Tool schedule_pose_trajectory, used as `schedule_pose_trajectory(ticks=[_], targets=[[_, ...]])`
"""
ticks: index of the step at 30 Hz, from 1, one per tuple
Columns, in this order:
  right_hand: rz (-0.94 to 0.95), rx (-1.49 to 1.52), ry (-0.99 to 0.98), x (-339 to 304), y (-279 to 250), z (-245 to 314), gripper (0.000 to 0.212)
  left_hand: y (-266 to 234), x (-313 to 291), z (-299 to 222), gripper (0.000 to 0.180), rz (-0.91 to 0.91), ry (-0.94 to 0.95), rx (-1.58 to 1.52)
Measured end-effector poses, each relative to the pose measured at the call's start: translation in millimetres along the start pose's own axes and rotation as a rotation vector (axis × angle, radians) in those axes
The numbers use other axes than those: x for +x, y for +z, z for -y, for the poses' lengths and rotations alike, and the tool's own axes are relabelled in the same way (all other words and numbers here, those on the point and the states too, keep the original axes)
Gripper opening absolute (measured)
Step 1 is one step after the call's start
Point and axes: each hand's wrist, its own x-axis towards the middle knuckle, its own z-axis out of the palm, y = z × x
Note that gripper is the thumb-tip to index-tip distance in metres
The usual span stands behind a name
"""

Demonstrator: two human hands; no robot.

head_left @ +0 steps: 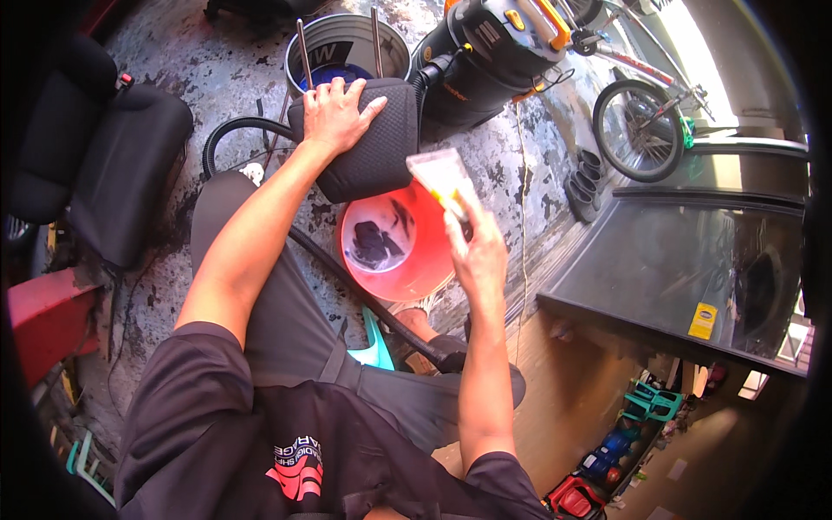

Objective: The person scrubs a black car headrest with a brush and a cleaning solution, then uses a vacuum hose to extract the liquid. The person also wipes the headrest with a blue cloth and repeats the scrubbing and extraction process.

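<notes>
My left hand (336, 117) lies across a black car-seat headrest (374, 143), its fingers curled over the far edge to grip it. Two metal posts stick out from the headrest's far side, toward a grey bucket (347, 39). In my right hand (479, 251) is a hand tool with a wide, pale, see-through head (438, 169) and a yellow part; its exact kind is unclear. The tool is close to the headrest's right side, apart from it. Below the headrest stands a red bucket (429, 269) with dark cloth-like stuff (374, 245) in its pale inside.
A black-and-orange vacuum (481, 65) stands at the far right, its black hose (334, 270) running past my leg. Black car seats (130, 173) are on the left. To the right are a bicycle (641, 130), dark shoes (582, 186) and a dark glass panel (659, 269).
</notes>
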Motion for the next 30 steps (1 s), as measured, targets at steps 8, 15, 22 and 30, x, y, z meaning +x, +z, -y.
schedule_pose_trajectory(ticks=[8,15,22,30], targets=[[-0.019,-0.103,-0.167,107.4,-8.4,73.0,0.048,0.9,48.0,48.5,0.075,-0.242,-0.521,-0.305],[0.12,-0.123,-0.085,160.9,44.2,80.8,0.049,59.8,66.1,115.7,0.043,0.216,-0.694,-1.107],[0.103,-0.087,-0.089,127.2,52.6,59.1,0.047,57.1,66.1,110.9,0.06,0.222,-0.683,-1.291],[0.084,-0.069,-0.048,67.0,59.8,50.3,0.051,87.4,72.0,142.6,0.064,0.195,-0.69,-1.18]])
